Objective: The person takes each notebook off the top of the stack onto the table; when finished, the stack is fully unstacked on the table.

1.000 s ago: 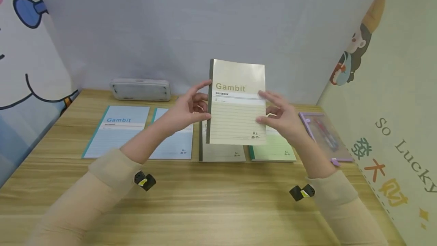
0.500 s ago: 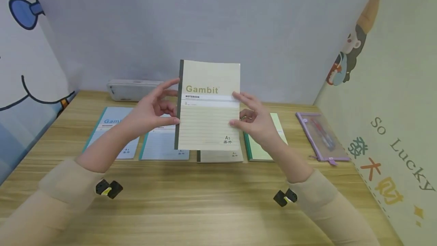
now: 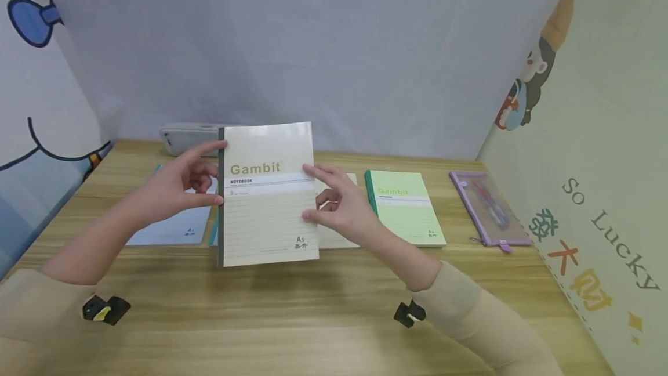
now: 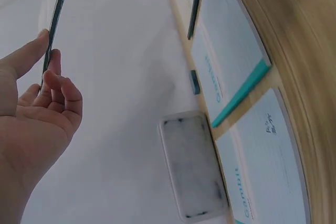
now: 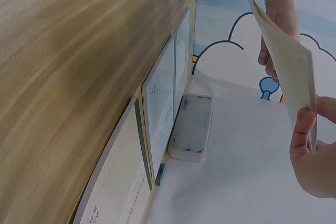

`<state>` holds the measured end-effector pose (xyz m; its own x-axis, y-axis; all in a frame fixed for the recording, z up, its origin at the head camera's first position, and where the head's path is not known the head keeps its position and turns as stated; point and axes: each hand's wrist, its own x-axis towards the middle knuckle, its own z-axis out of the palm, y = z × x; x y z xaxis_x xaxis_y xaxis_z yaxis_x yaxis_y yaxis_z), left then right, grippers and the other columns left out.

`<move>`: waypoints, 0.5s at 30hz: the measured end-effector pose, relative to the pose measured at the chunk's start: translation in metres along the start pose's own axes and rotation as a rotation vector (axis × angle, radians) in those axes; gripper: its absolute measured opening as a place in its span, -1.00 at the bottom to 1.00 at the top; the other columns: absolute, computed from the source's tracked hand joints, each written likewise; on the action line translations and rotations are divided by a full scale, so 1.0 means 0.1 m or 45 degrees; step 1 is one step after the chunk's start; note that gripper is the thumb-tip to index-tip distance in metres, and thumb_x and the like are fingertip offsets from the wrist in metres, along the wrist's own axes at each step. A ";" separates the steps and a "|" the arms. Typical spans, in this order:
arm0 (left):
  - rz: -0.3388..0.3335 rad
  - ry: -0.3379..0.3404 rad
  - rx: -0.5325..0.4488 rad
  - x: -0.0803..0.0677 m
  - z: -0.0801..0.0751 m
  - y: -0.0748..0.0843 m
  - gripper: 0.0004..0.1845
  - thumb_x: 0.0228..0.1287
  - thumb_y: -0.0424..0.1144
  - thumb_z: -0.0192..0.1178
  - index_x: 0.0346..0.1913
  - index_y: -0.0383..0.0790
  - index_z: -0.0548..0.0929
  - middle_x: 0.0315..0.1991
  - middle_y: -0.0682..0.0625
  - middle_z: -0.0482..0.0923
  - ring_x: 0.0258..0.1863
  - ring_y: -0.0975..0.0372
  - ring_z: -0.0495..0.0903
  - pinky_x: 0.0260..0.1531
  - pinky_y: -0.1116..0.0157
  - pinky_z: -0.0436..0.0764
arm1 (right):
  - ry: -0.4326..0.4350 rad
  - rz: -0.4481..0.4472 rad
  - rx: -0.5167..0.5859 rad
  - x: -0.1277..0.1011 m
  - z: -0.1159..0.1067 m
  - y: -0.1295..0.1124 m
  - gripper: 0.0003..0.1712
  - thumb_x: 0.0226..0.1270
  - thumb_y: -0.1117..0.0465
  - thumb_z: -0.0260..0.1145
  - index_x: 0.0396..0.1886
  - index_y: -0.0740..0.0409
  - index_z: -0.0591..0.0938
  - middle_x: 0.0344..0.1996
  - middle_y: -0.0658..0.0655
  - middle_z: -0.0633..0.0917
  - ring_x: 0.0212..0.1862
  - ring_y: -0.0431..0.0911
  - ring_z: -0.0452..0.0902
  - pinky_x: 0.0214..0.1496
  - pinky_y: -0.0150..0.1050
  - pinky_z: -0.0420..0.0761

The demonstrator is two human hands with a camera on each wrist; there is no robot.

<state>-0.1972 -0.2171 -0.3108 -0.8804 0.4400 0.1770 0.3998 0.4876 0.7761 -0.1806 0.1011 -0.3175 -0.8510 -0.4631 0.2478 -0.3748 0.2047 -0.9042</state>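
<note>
Both hands hold up a cream Gambit notebook (image 3: 268,213), its cover facing the head camera. My left hand (image 3: 174,185) pinches the dark spine; my right hand (image 3: 347,206) pinches the opposite edge. In the left wrist view the notebook (image 4: 54,22) appears edge-on, and in the right wrist view its pale back (image 5: 291,66) shows. Below lie a blue notebook (image 3: 169,231) and a second blue notebook (image 4: 228,40), mostly hidden in the head view. Another cream notebook (image 3: 339,238) is partly covered by the right hand. A green notebook (image 3: 407,219) lies to its right.
A whitish pencil case (image 3: 185,139) stands at the table's back left. On the right lies a purple-edged zip pouch (image 3: 490,213) with pens inside. A small dark block (image 4: 195,82) sits behind the notebooks. A pale back wall (image 3: 334,62) and printed side panels (image 3: 590,190) enclose the wooden table (image 3: 313,329).
Both hands have carried the cream notebook leftward and somewhat lower, from over the right-hand notebooks to over the second blue one. The green notebook has come into full view.
</note>
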 end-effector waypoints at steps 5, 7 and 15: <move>-0.023 -0.072 0.081 -0.20 -0.10 -0.13 -0.07 0.12 -0.24 0.36 0.48 0.03 0.03 -0.38 -0.04 0.45 -0.46 0.22 0.33 -0.50 0.31 0.37 | -0.115 0.002 -0.024 -0.01 0.18 0.01 -0.15 0.09 0.40 0.42 0.40 0.12 0.30 0.32 0.12 0.29 -0.27 -0.17 0.58 -0.23 -0.33 0.63; -0.002 -0.097 0.135 -0.28 -0.13 -0.19 -0.06 0.11 -0.21 0.37 0.48 0.00 0.03 -0.43 -0.02 0.42 -0.47 0.21 0.31 -0.52 0.31 0.34 | -0.151 0.012 -0.008 -0.02 0.26 0.03 -0.14 0.09 0.40 0.41 0.40 0.12 0.29 0.31 0.12 0.30 -0.28 -0.18 0.58 -0.23 -0.31 0.64; -0.082 -0.194 0.225 -0.57 -0.15 -0.41 -0.05 0.02 -0.05 0.42 0.45 0.09 0.11 -0.48 0.02 0.39 -0.45 0.21 0.32 -0.51 0.32 0.31 | -0.254 0.073 -0.069 -0.15 0.62 0.16 -0.12 0.06 0.40 0.43 0.40 0.14 0.28 0.31 0.14 0.30 -0.28 -0.16 0.64 -0.19 -0.41 0.61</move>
<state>-0.1673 -0.2737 -0.3441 -0.8621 0.5061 0.0269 0.3946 0.6369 0.6624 -0.1509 0.0583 -0.3574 -0.7836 -0.6100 0.1177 -0.3516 0.2792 -0.8935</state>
